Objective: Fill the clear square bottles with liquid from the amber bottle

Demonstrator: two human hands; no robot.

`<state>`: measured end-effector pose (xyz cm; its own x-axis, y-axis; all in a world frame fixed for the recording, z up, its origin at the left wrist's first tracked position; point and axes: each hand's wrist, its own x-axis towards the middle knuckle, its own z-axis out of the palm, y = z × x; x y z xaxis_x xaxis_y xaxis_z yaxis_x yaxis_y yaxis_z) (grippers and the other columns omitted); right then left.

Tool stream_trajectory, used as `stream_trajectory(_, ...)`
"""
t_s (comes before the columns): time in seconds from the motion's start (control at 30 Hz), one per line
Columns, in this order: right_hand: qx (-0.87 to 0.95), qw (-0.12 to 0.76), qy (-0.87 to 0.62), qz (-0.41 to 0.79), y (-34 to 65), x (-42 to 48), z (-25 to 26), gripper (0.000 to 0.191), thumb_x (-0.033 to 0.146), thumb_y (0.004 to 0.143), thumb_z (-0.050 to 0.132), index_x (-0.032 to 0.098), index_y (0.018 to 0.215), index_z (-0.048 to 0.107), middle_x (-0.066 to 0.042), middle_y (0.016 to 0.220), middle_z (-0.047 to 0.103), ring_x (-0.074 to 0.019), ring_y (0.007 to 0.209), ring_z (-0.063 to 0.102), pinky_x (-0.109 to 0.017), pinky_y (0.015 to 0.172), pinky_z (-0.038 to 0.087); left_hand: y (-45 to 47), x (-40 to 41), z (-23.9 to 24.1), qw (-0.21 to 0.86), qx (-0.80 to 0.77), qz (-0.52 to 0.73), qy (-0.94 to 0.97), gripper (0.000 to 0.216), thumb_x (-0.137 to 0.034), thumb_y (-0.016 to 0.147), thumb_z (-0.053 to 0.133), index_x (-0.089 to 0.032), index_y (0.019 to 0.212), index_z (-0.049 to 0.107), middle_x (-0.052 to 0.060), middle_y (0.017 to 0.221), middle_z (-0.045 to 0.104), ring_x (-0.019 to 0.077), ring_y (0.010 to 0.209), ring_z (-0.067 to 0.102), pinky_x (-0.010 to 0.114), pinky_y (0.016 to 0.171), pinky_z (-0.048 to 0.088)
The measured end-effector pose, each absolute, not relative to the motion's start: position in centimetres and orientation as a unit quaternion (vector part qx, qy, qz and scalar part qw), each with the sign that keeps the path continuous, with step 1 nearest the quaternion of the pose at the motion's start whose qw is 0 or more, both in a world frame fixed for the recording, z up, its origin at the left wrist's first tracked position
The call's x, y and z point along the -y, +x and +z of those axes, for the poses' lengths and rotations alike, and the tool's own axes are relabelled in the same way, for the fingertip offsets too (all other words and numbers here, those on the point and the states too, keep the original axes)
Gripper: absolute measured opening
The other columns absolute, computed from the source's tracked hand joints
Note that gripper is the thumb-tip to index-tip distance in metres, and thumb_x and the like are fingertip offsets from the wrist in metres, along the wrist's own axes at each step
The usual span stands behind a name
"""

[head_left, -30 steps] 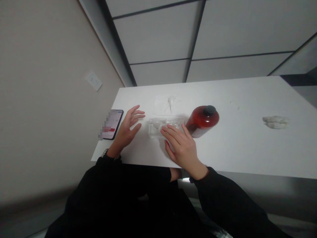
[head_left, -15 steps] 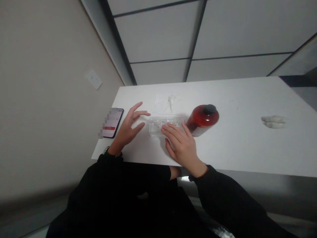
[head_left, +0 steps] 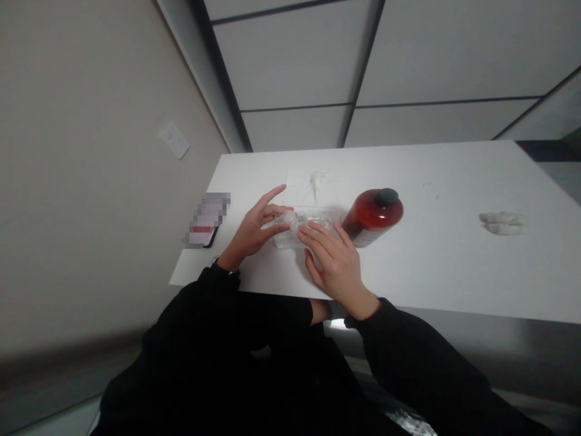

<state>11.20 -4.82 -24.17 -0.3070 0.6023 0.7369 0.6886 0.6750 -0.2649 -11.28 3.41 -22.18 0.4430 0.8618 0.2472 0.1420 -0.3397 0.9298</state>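
A clear plastic tray point(head_left: 284, 242) lies on the white table, with see-through pieces inside that are hard to make out. My left hand point(head_left: 255, 231) has its thumb and fingers closed around a clear, whitish round piece point(head_left: 289, 218) at the tray's left end; the index finger sticks up. Over the right part of the tray, my right hand point(head_left: 334, 257) lies with its fingers stretched out, touching it and hiding some of it. Just beyond that hand is a red-brown bottle point(head_left: 371, 212) with a dark cap, its label partly visible.
Behind the tray, a white tissue point(head_left: 297, 184) is spread on the table point(head_left: 445, 266) with a small pale pointed thing point(head_left: 316, 184) on it. A phone point(head_left: 204, 227) lies at the left edge by the wall. Far right is a folded whitish cloth point(head_left: 503, 223).
My left hand has moved right, from beside the tray onto the round piece, and its thumb and fingers have closed on it. My right hand has stayed on the tray.
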Motion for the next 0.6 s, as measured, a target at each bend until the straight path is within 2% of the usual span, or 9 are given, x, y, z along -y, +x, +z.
stream_trajectory(0.1,0.810,0.428,-0.399,-0.046,11.2,4.9,-24.2,0.038,0.011,0.097,0.057,0.015,0.132,0.070,-0.012,0.134,0.079,-0.0271,0.132,0.070,-0.049,0.121,0.046,-11.4,-3.2,-21.4,0.447,-0.352,0.367,0.736,0.083,-0.051,0.095,0.078,-0.023,0.164,0.043,0.012,0.134,0.077,0.0275,0.136,0.067,0.045,0.122,0.048)
stream_trajectory(0.23,0.811,0.423,-0.402,-0.045,11.2,4.9,-24.3,0.040,0.012,0.098,0.057,0.016,0.135,0.070,-0.012,0.135,0.078,-0.0270,0.133,0.069,-0.049,0.119,0.048,-11.2,-3.1,-21.2,0.424,-0.334,0.340,0.770,0.078,-0.051,0.100,0.071,-0.023,0.166,0.040,0.011,0.136,0.075,0.0261,0.138,0.065,0.045,0.125,0.043)
stream_trajectory(0.33,0.811,0.420,-0.403,-0.061,11.1,4.9,-24.2,0.038,0.011,0.098,0.057,0.014,0.133,0.070,-0.013,0.135,0.078,-0.0271,0.132,0.070,-0.047,0.117,0.048,-10.5,-2.9,-21.7,0.391,-0.346,0.363,0.772,0.085,-0.052,0.093,0.079,-0.023,0.164,0.043,0.011,0.135,0.072,0.0264,0.134,0.066,0.046,0.123,0.045)
stream_trajectory(0.4,0.810,0.416,-0.407,-0.067,11.0,4.9,-24.2,0.038,0.011,0.098,0.056,0.014,0.134,0.069,-0.012,0.135,0.078,-0.0267,0.132,0.070,-0.046,0.116,0.049,-10.1,-2.8,-22.2,0.387,-0.370,0.402,0.743,0.085,-0.051,0.088,0.084,-0.023,0.159,0.049,0.011,0.130,0.071,0.0268,0.130,0.067,0.046,0.118,0.050)
stream_trajectory(0.5,0.811,0.411,-0.412,-0.065,11.0,4.8,-24.3,0.041,0.012,0.099,0.054,0.017,0.137,0.069,-0.010,0.137,0.078,-0.0263,0.132,0.070,-0.046,0.115,0.049,-9.7,-2.7,-22.5,0.410,-0.393,0.422,0.707,0.066,-0.048,0.086,0.087,-0.021,0.142,0.064,0.010,0.122,0.075,0.0273,0.126,0.070,0.045,0.114,0.054)
stream_trajectory(0.6,0.811,0.417,-0.405,-0.058,11.1,4.8,-24.3,0.040,0.012,0.098,0.056,0.016,0.136,0.069,-0.011,0.136,0.078,-0.0265,0.132,0.070,-0.046,0.116,0.048,-10.0,-3.0,-22.2,0.427,-0.397,0.405,0.704,0.063,-0.047,0.084,0.089,-0.020,0.137,0.068,0.010,0.119,0.078,0.0280,0.127,0.071,0.046,0.114,0.054)
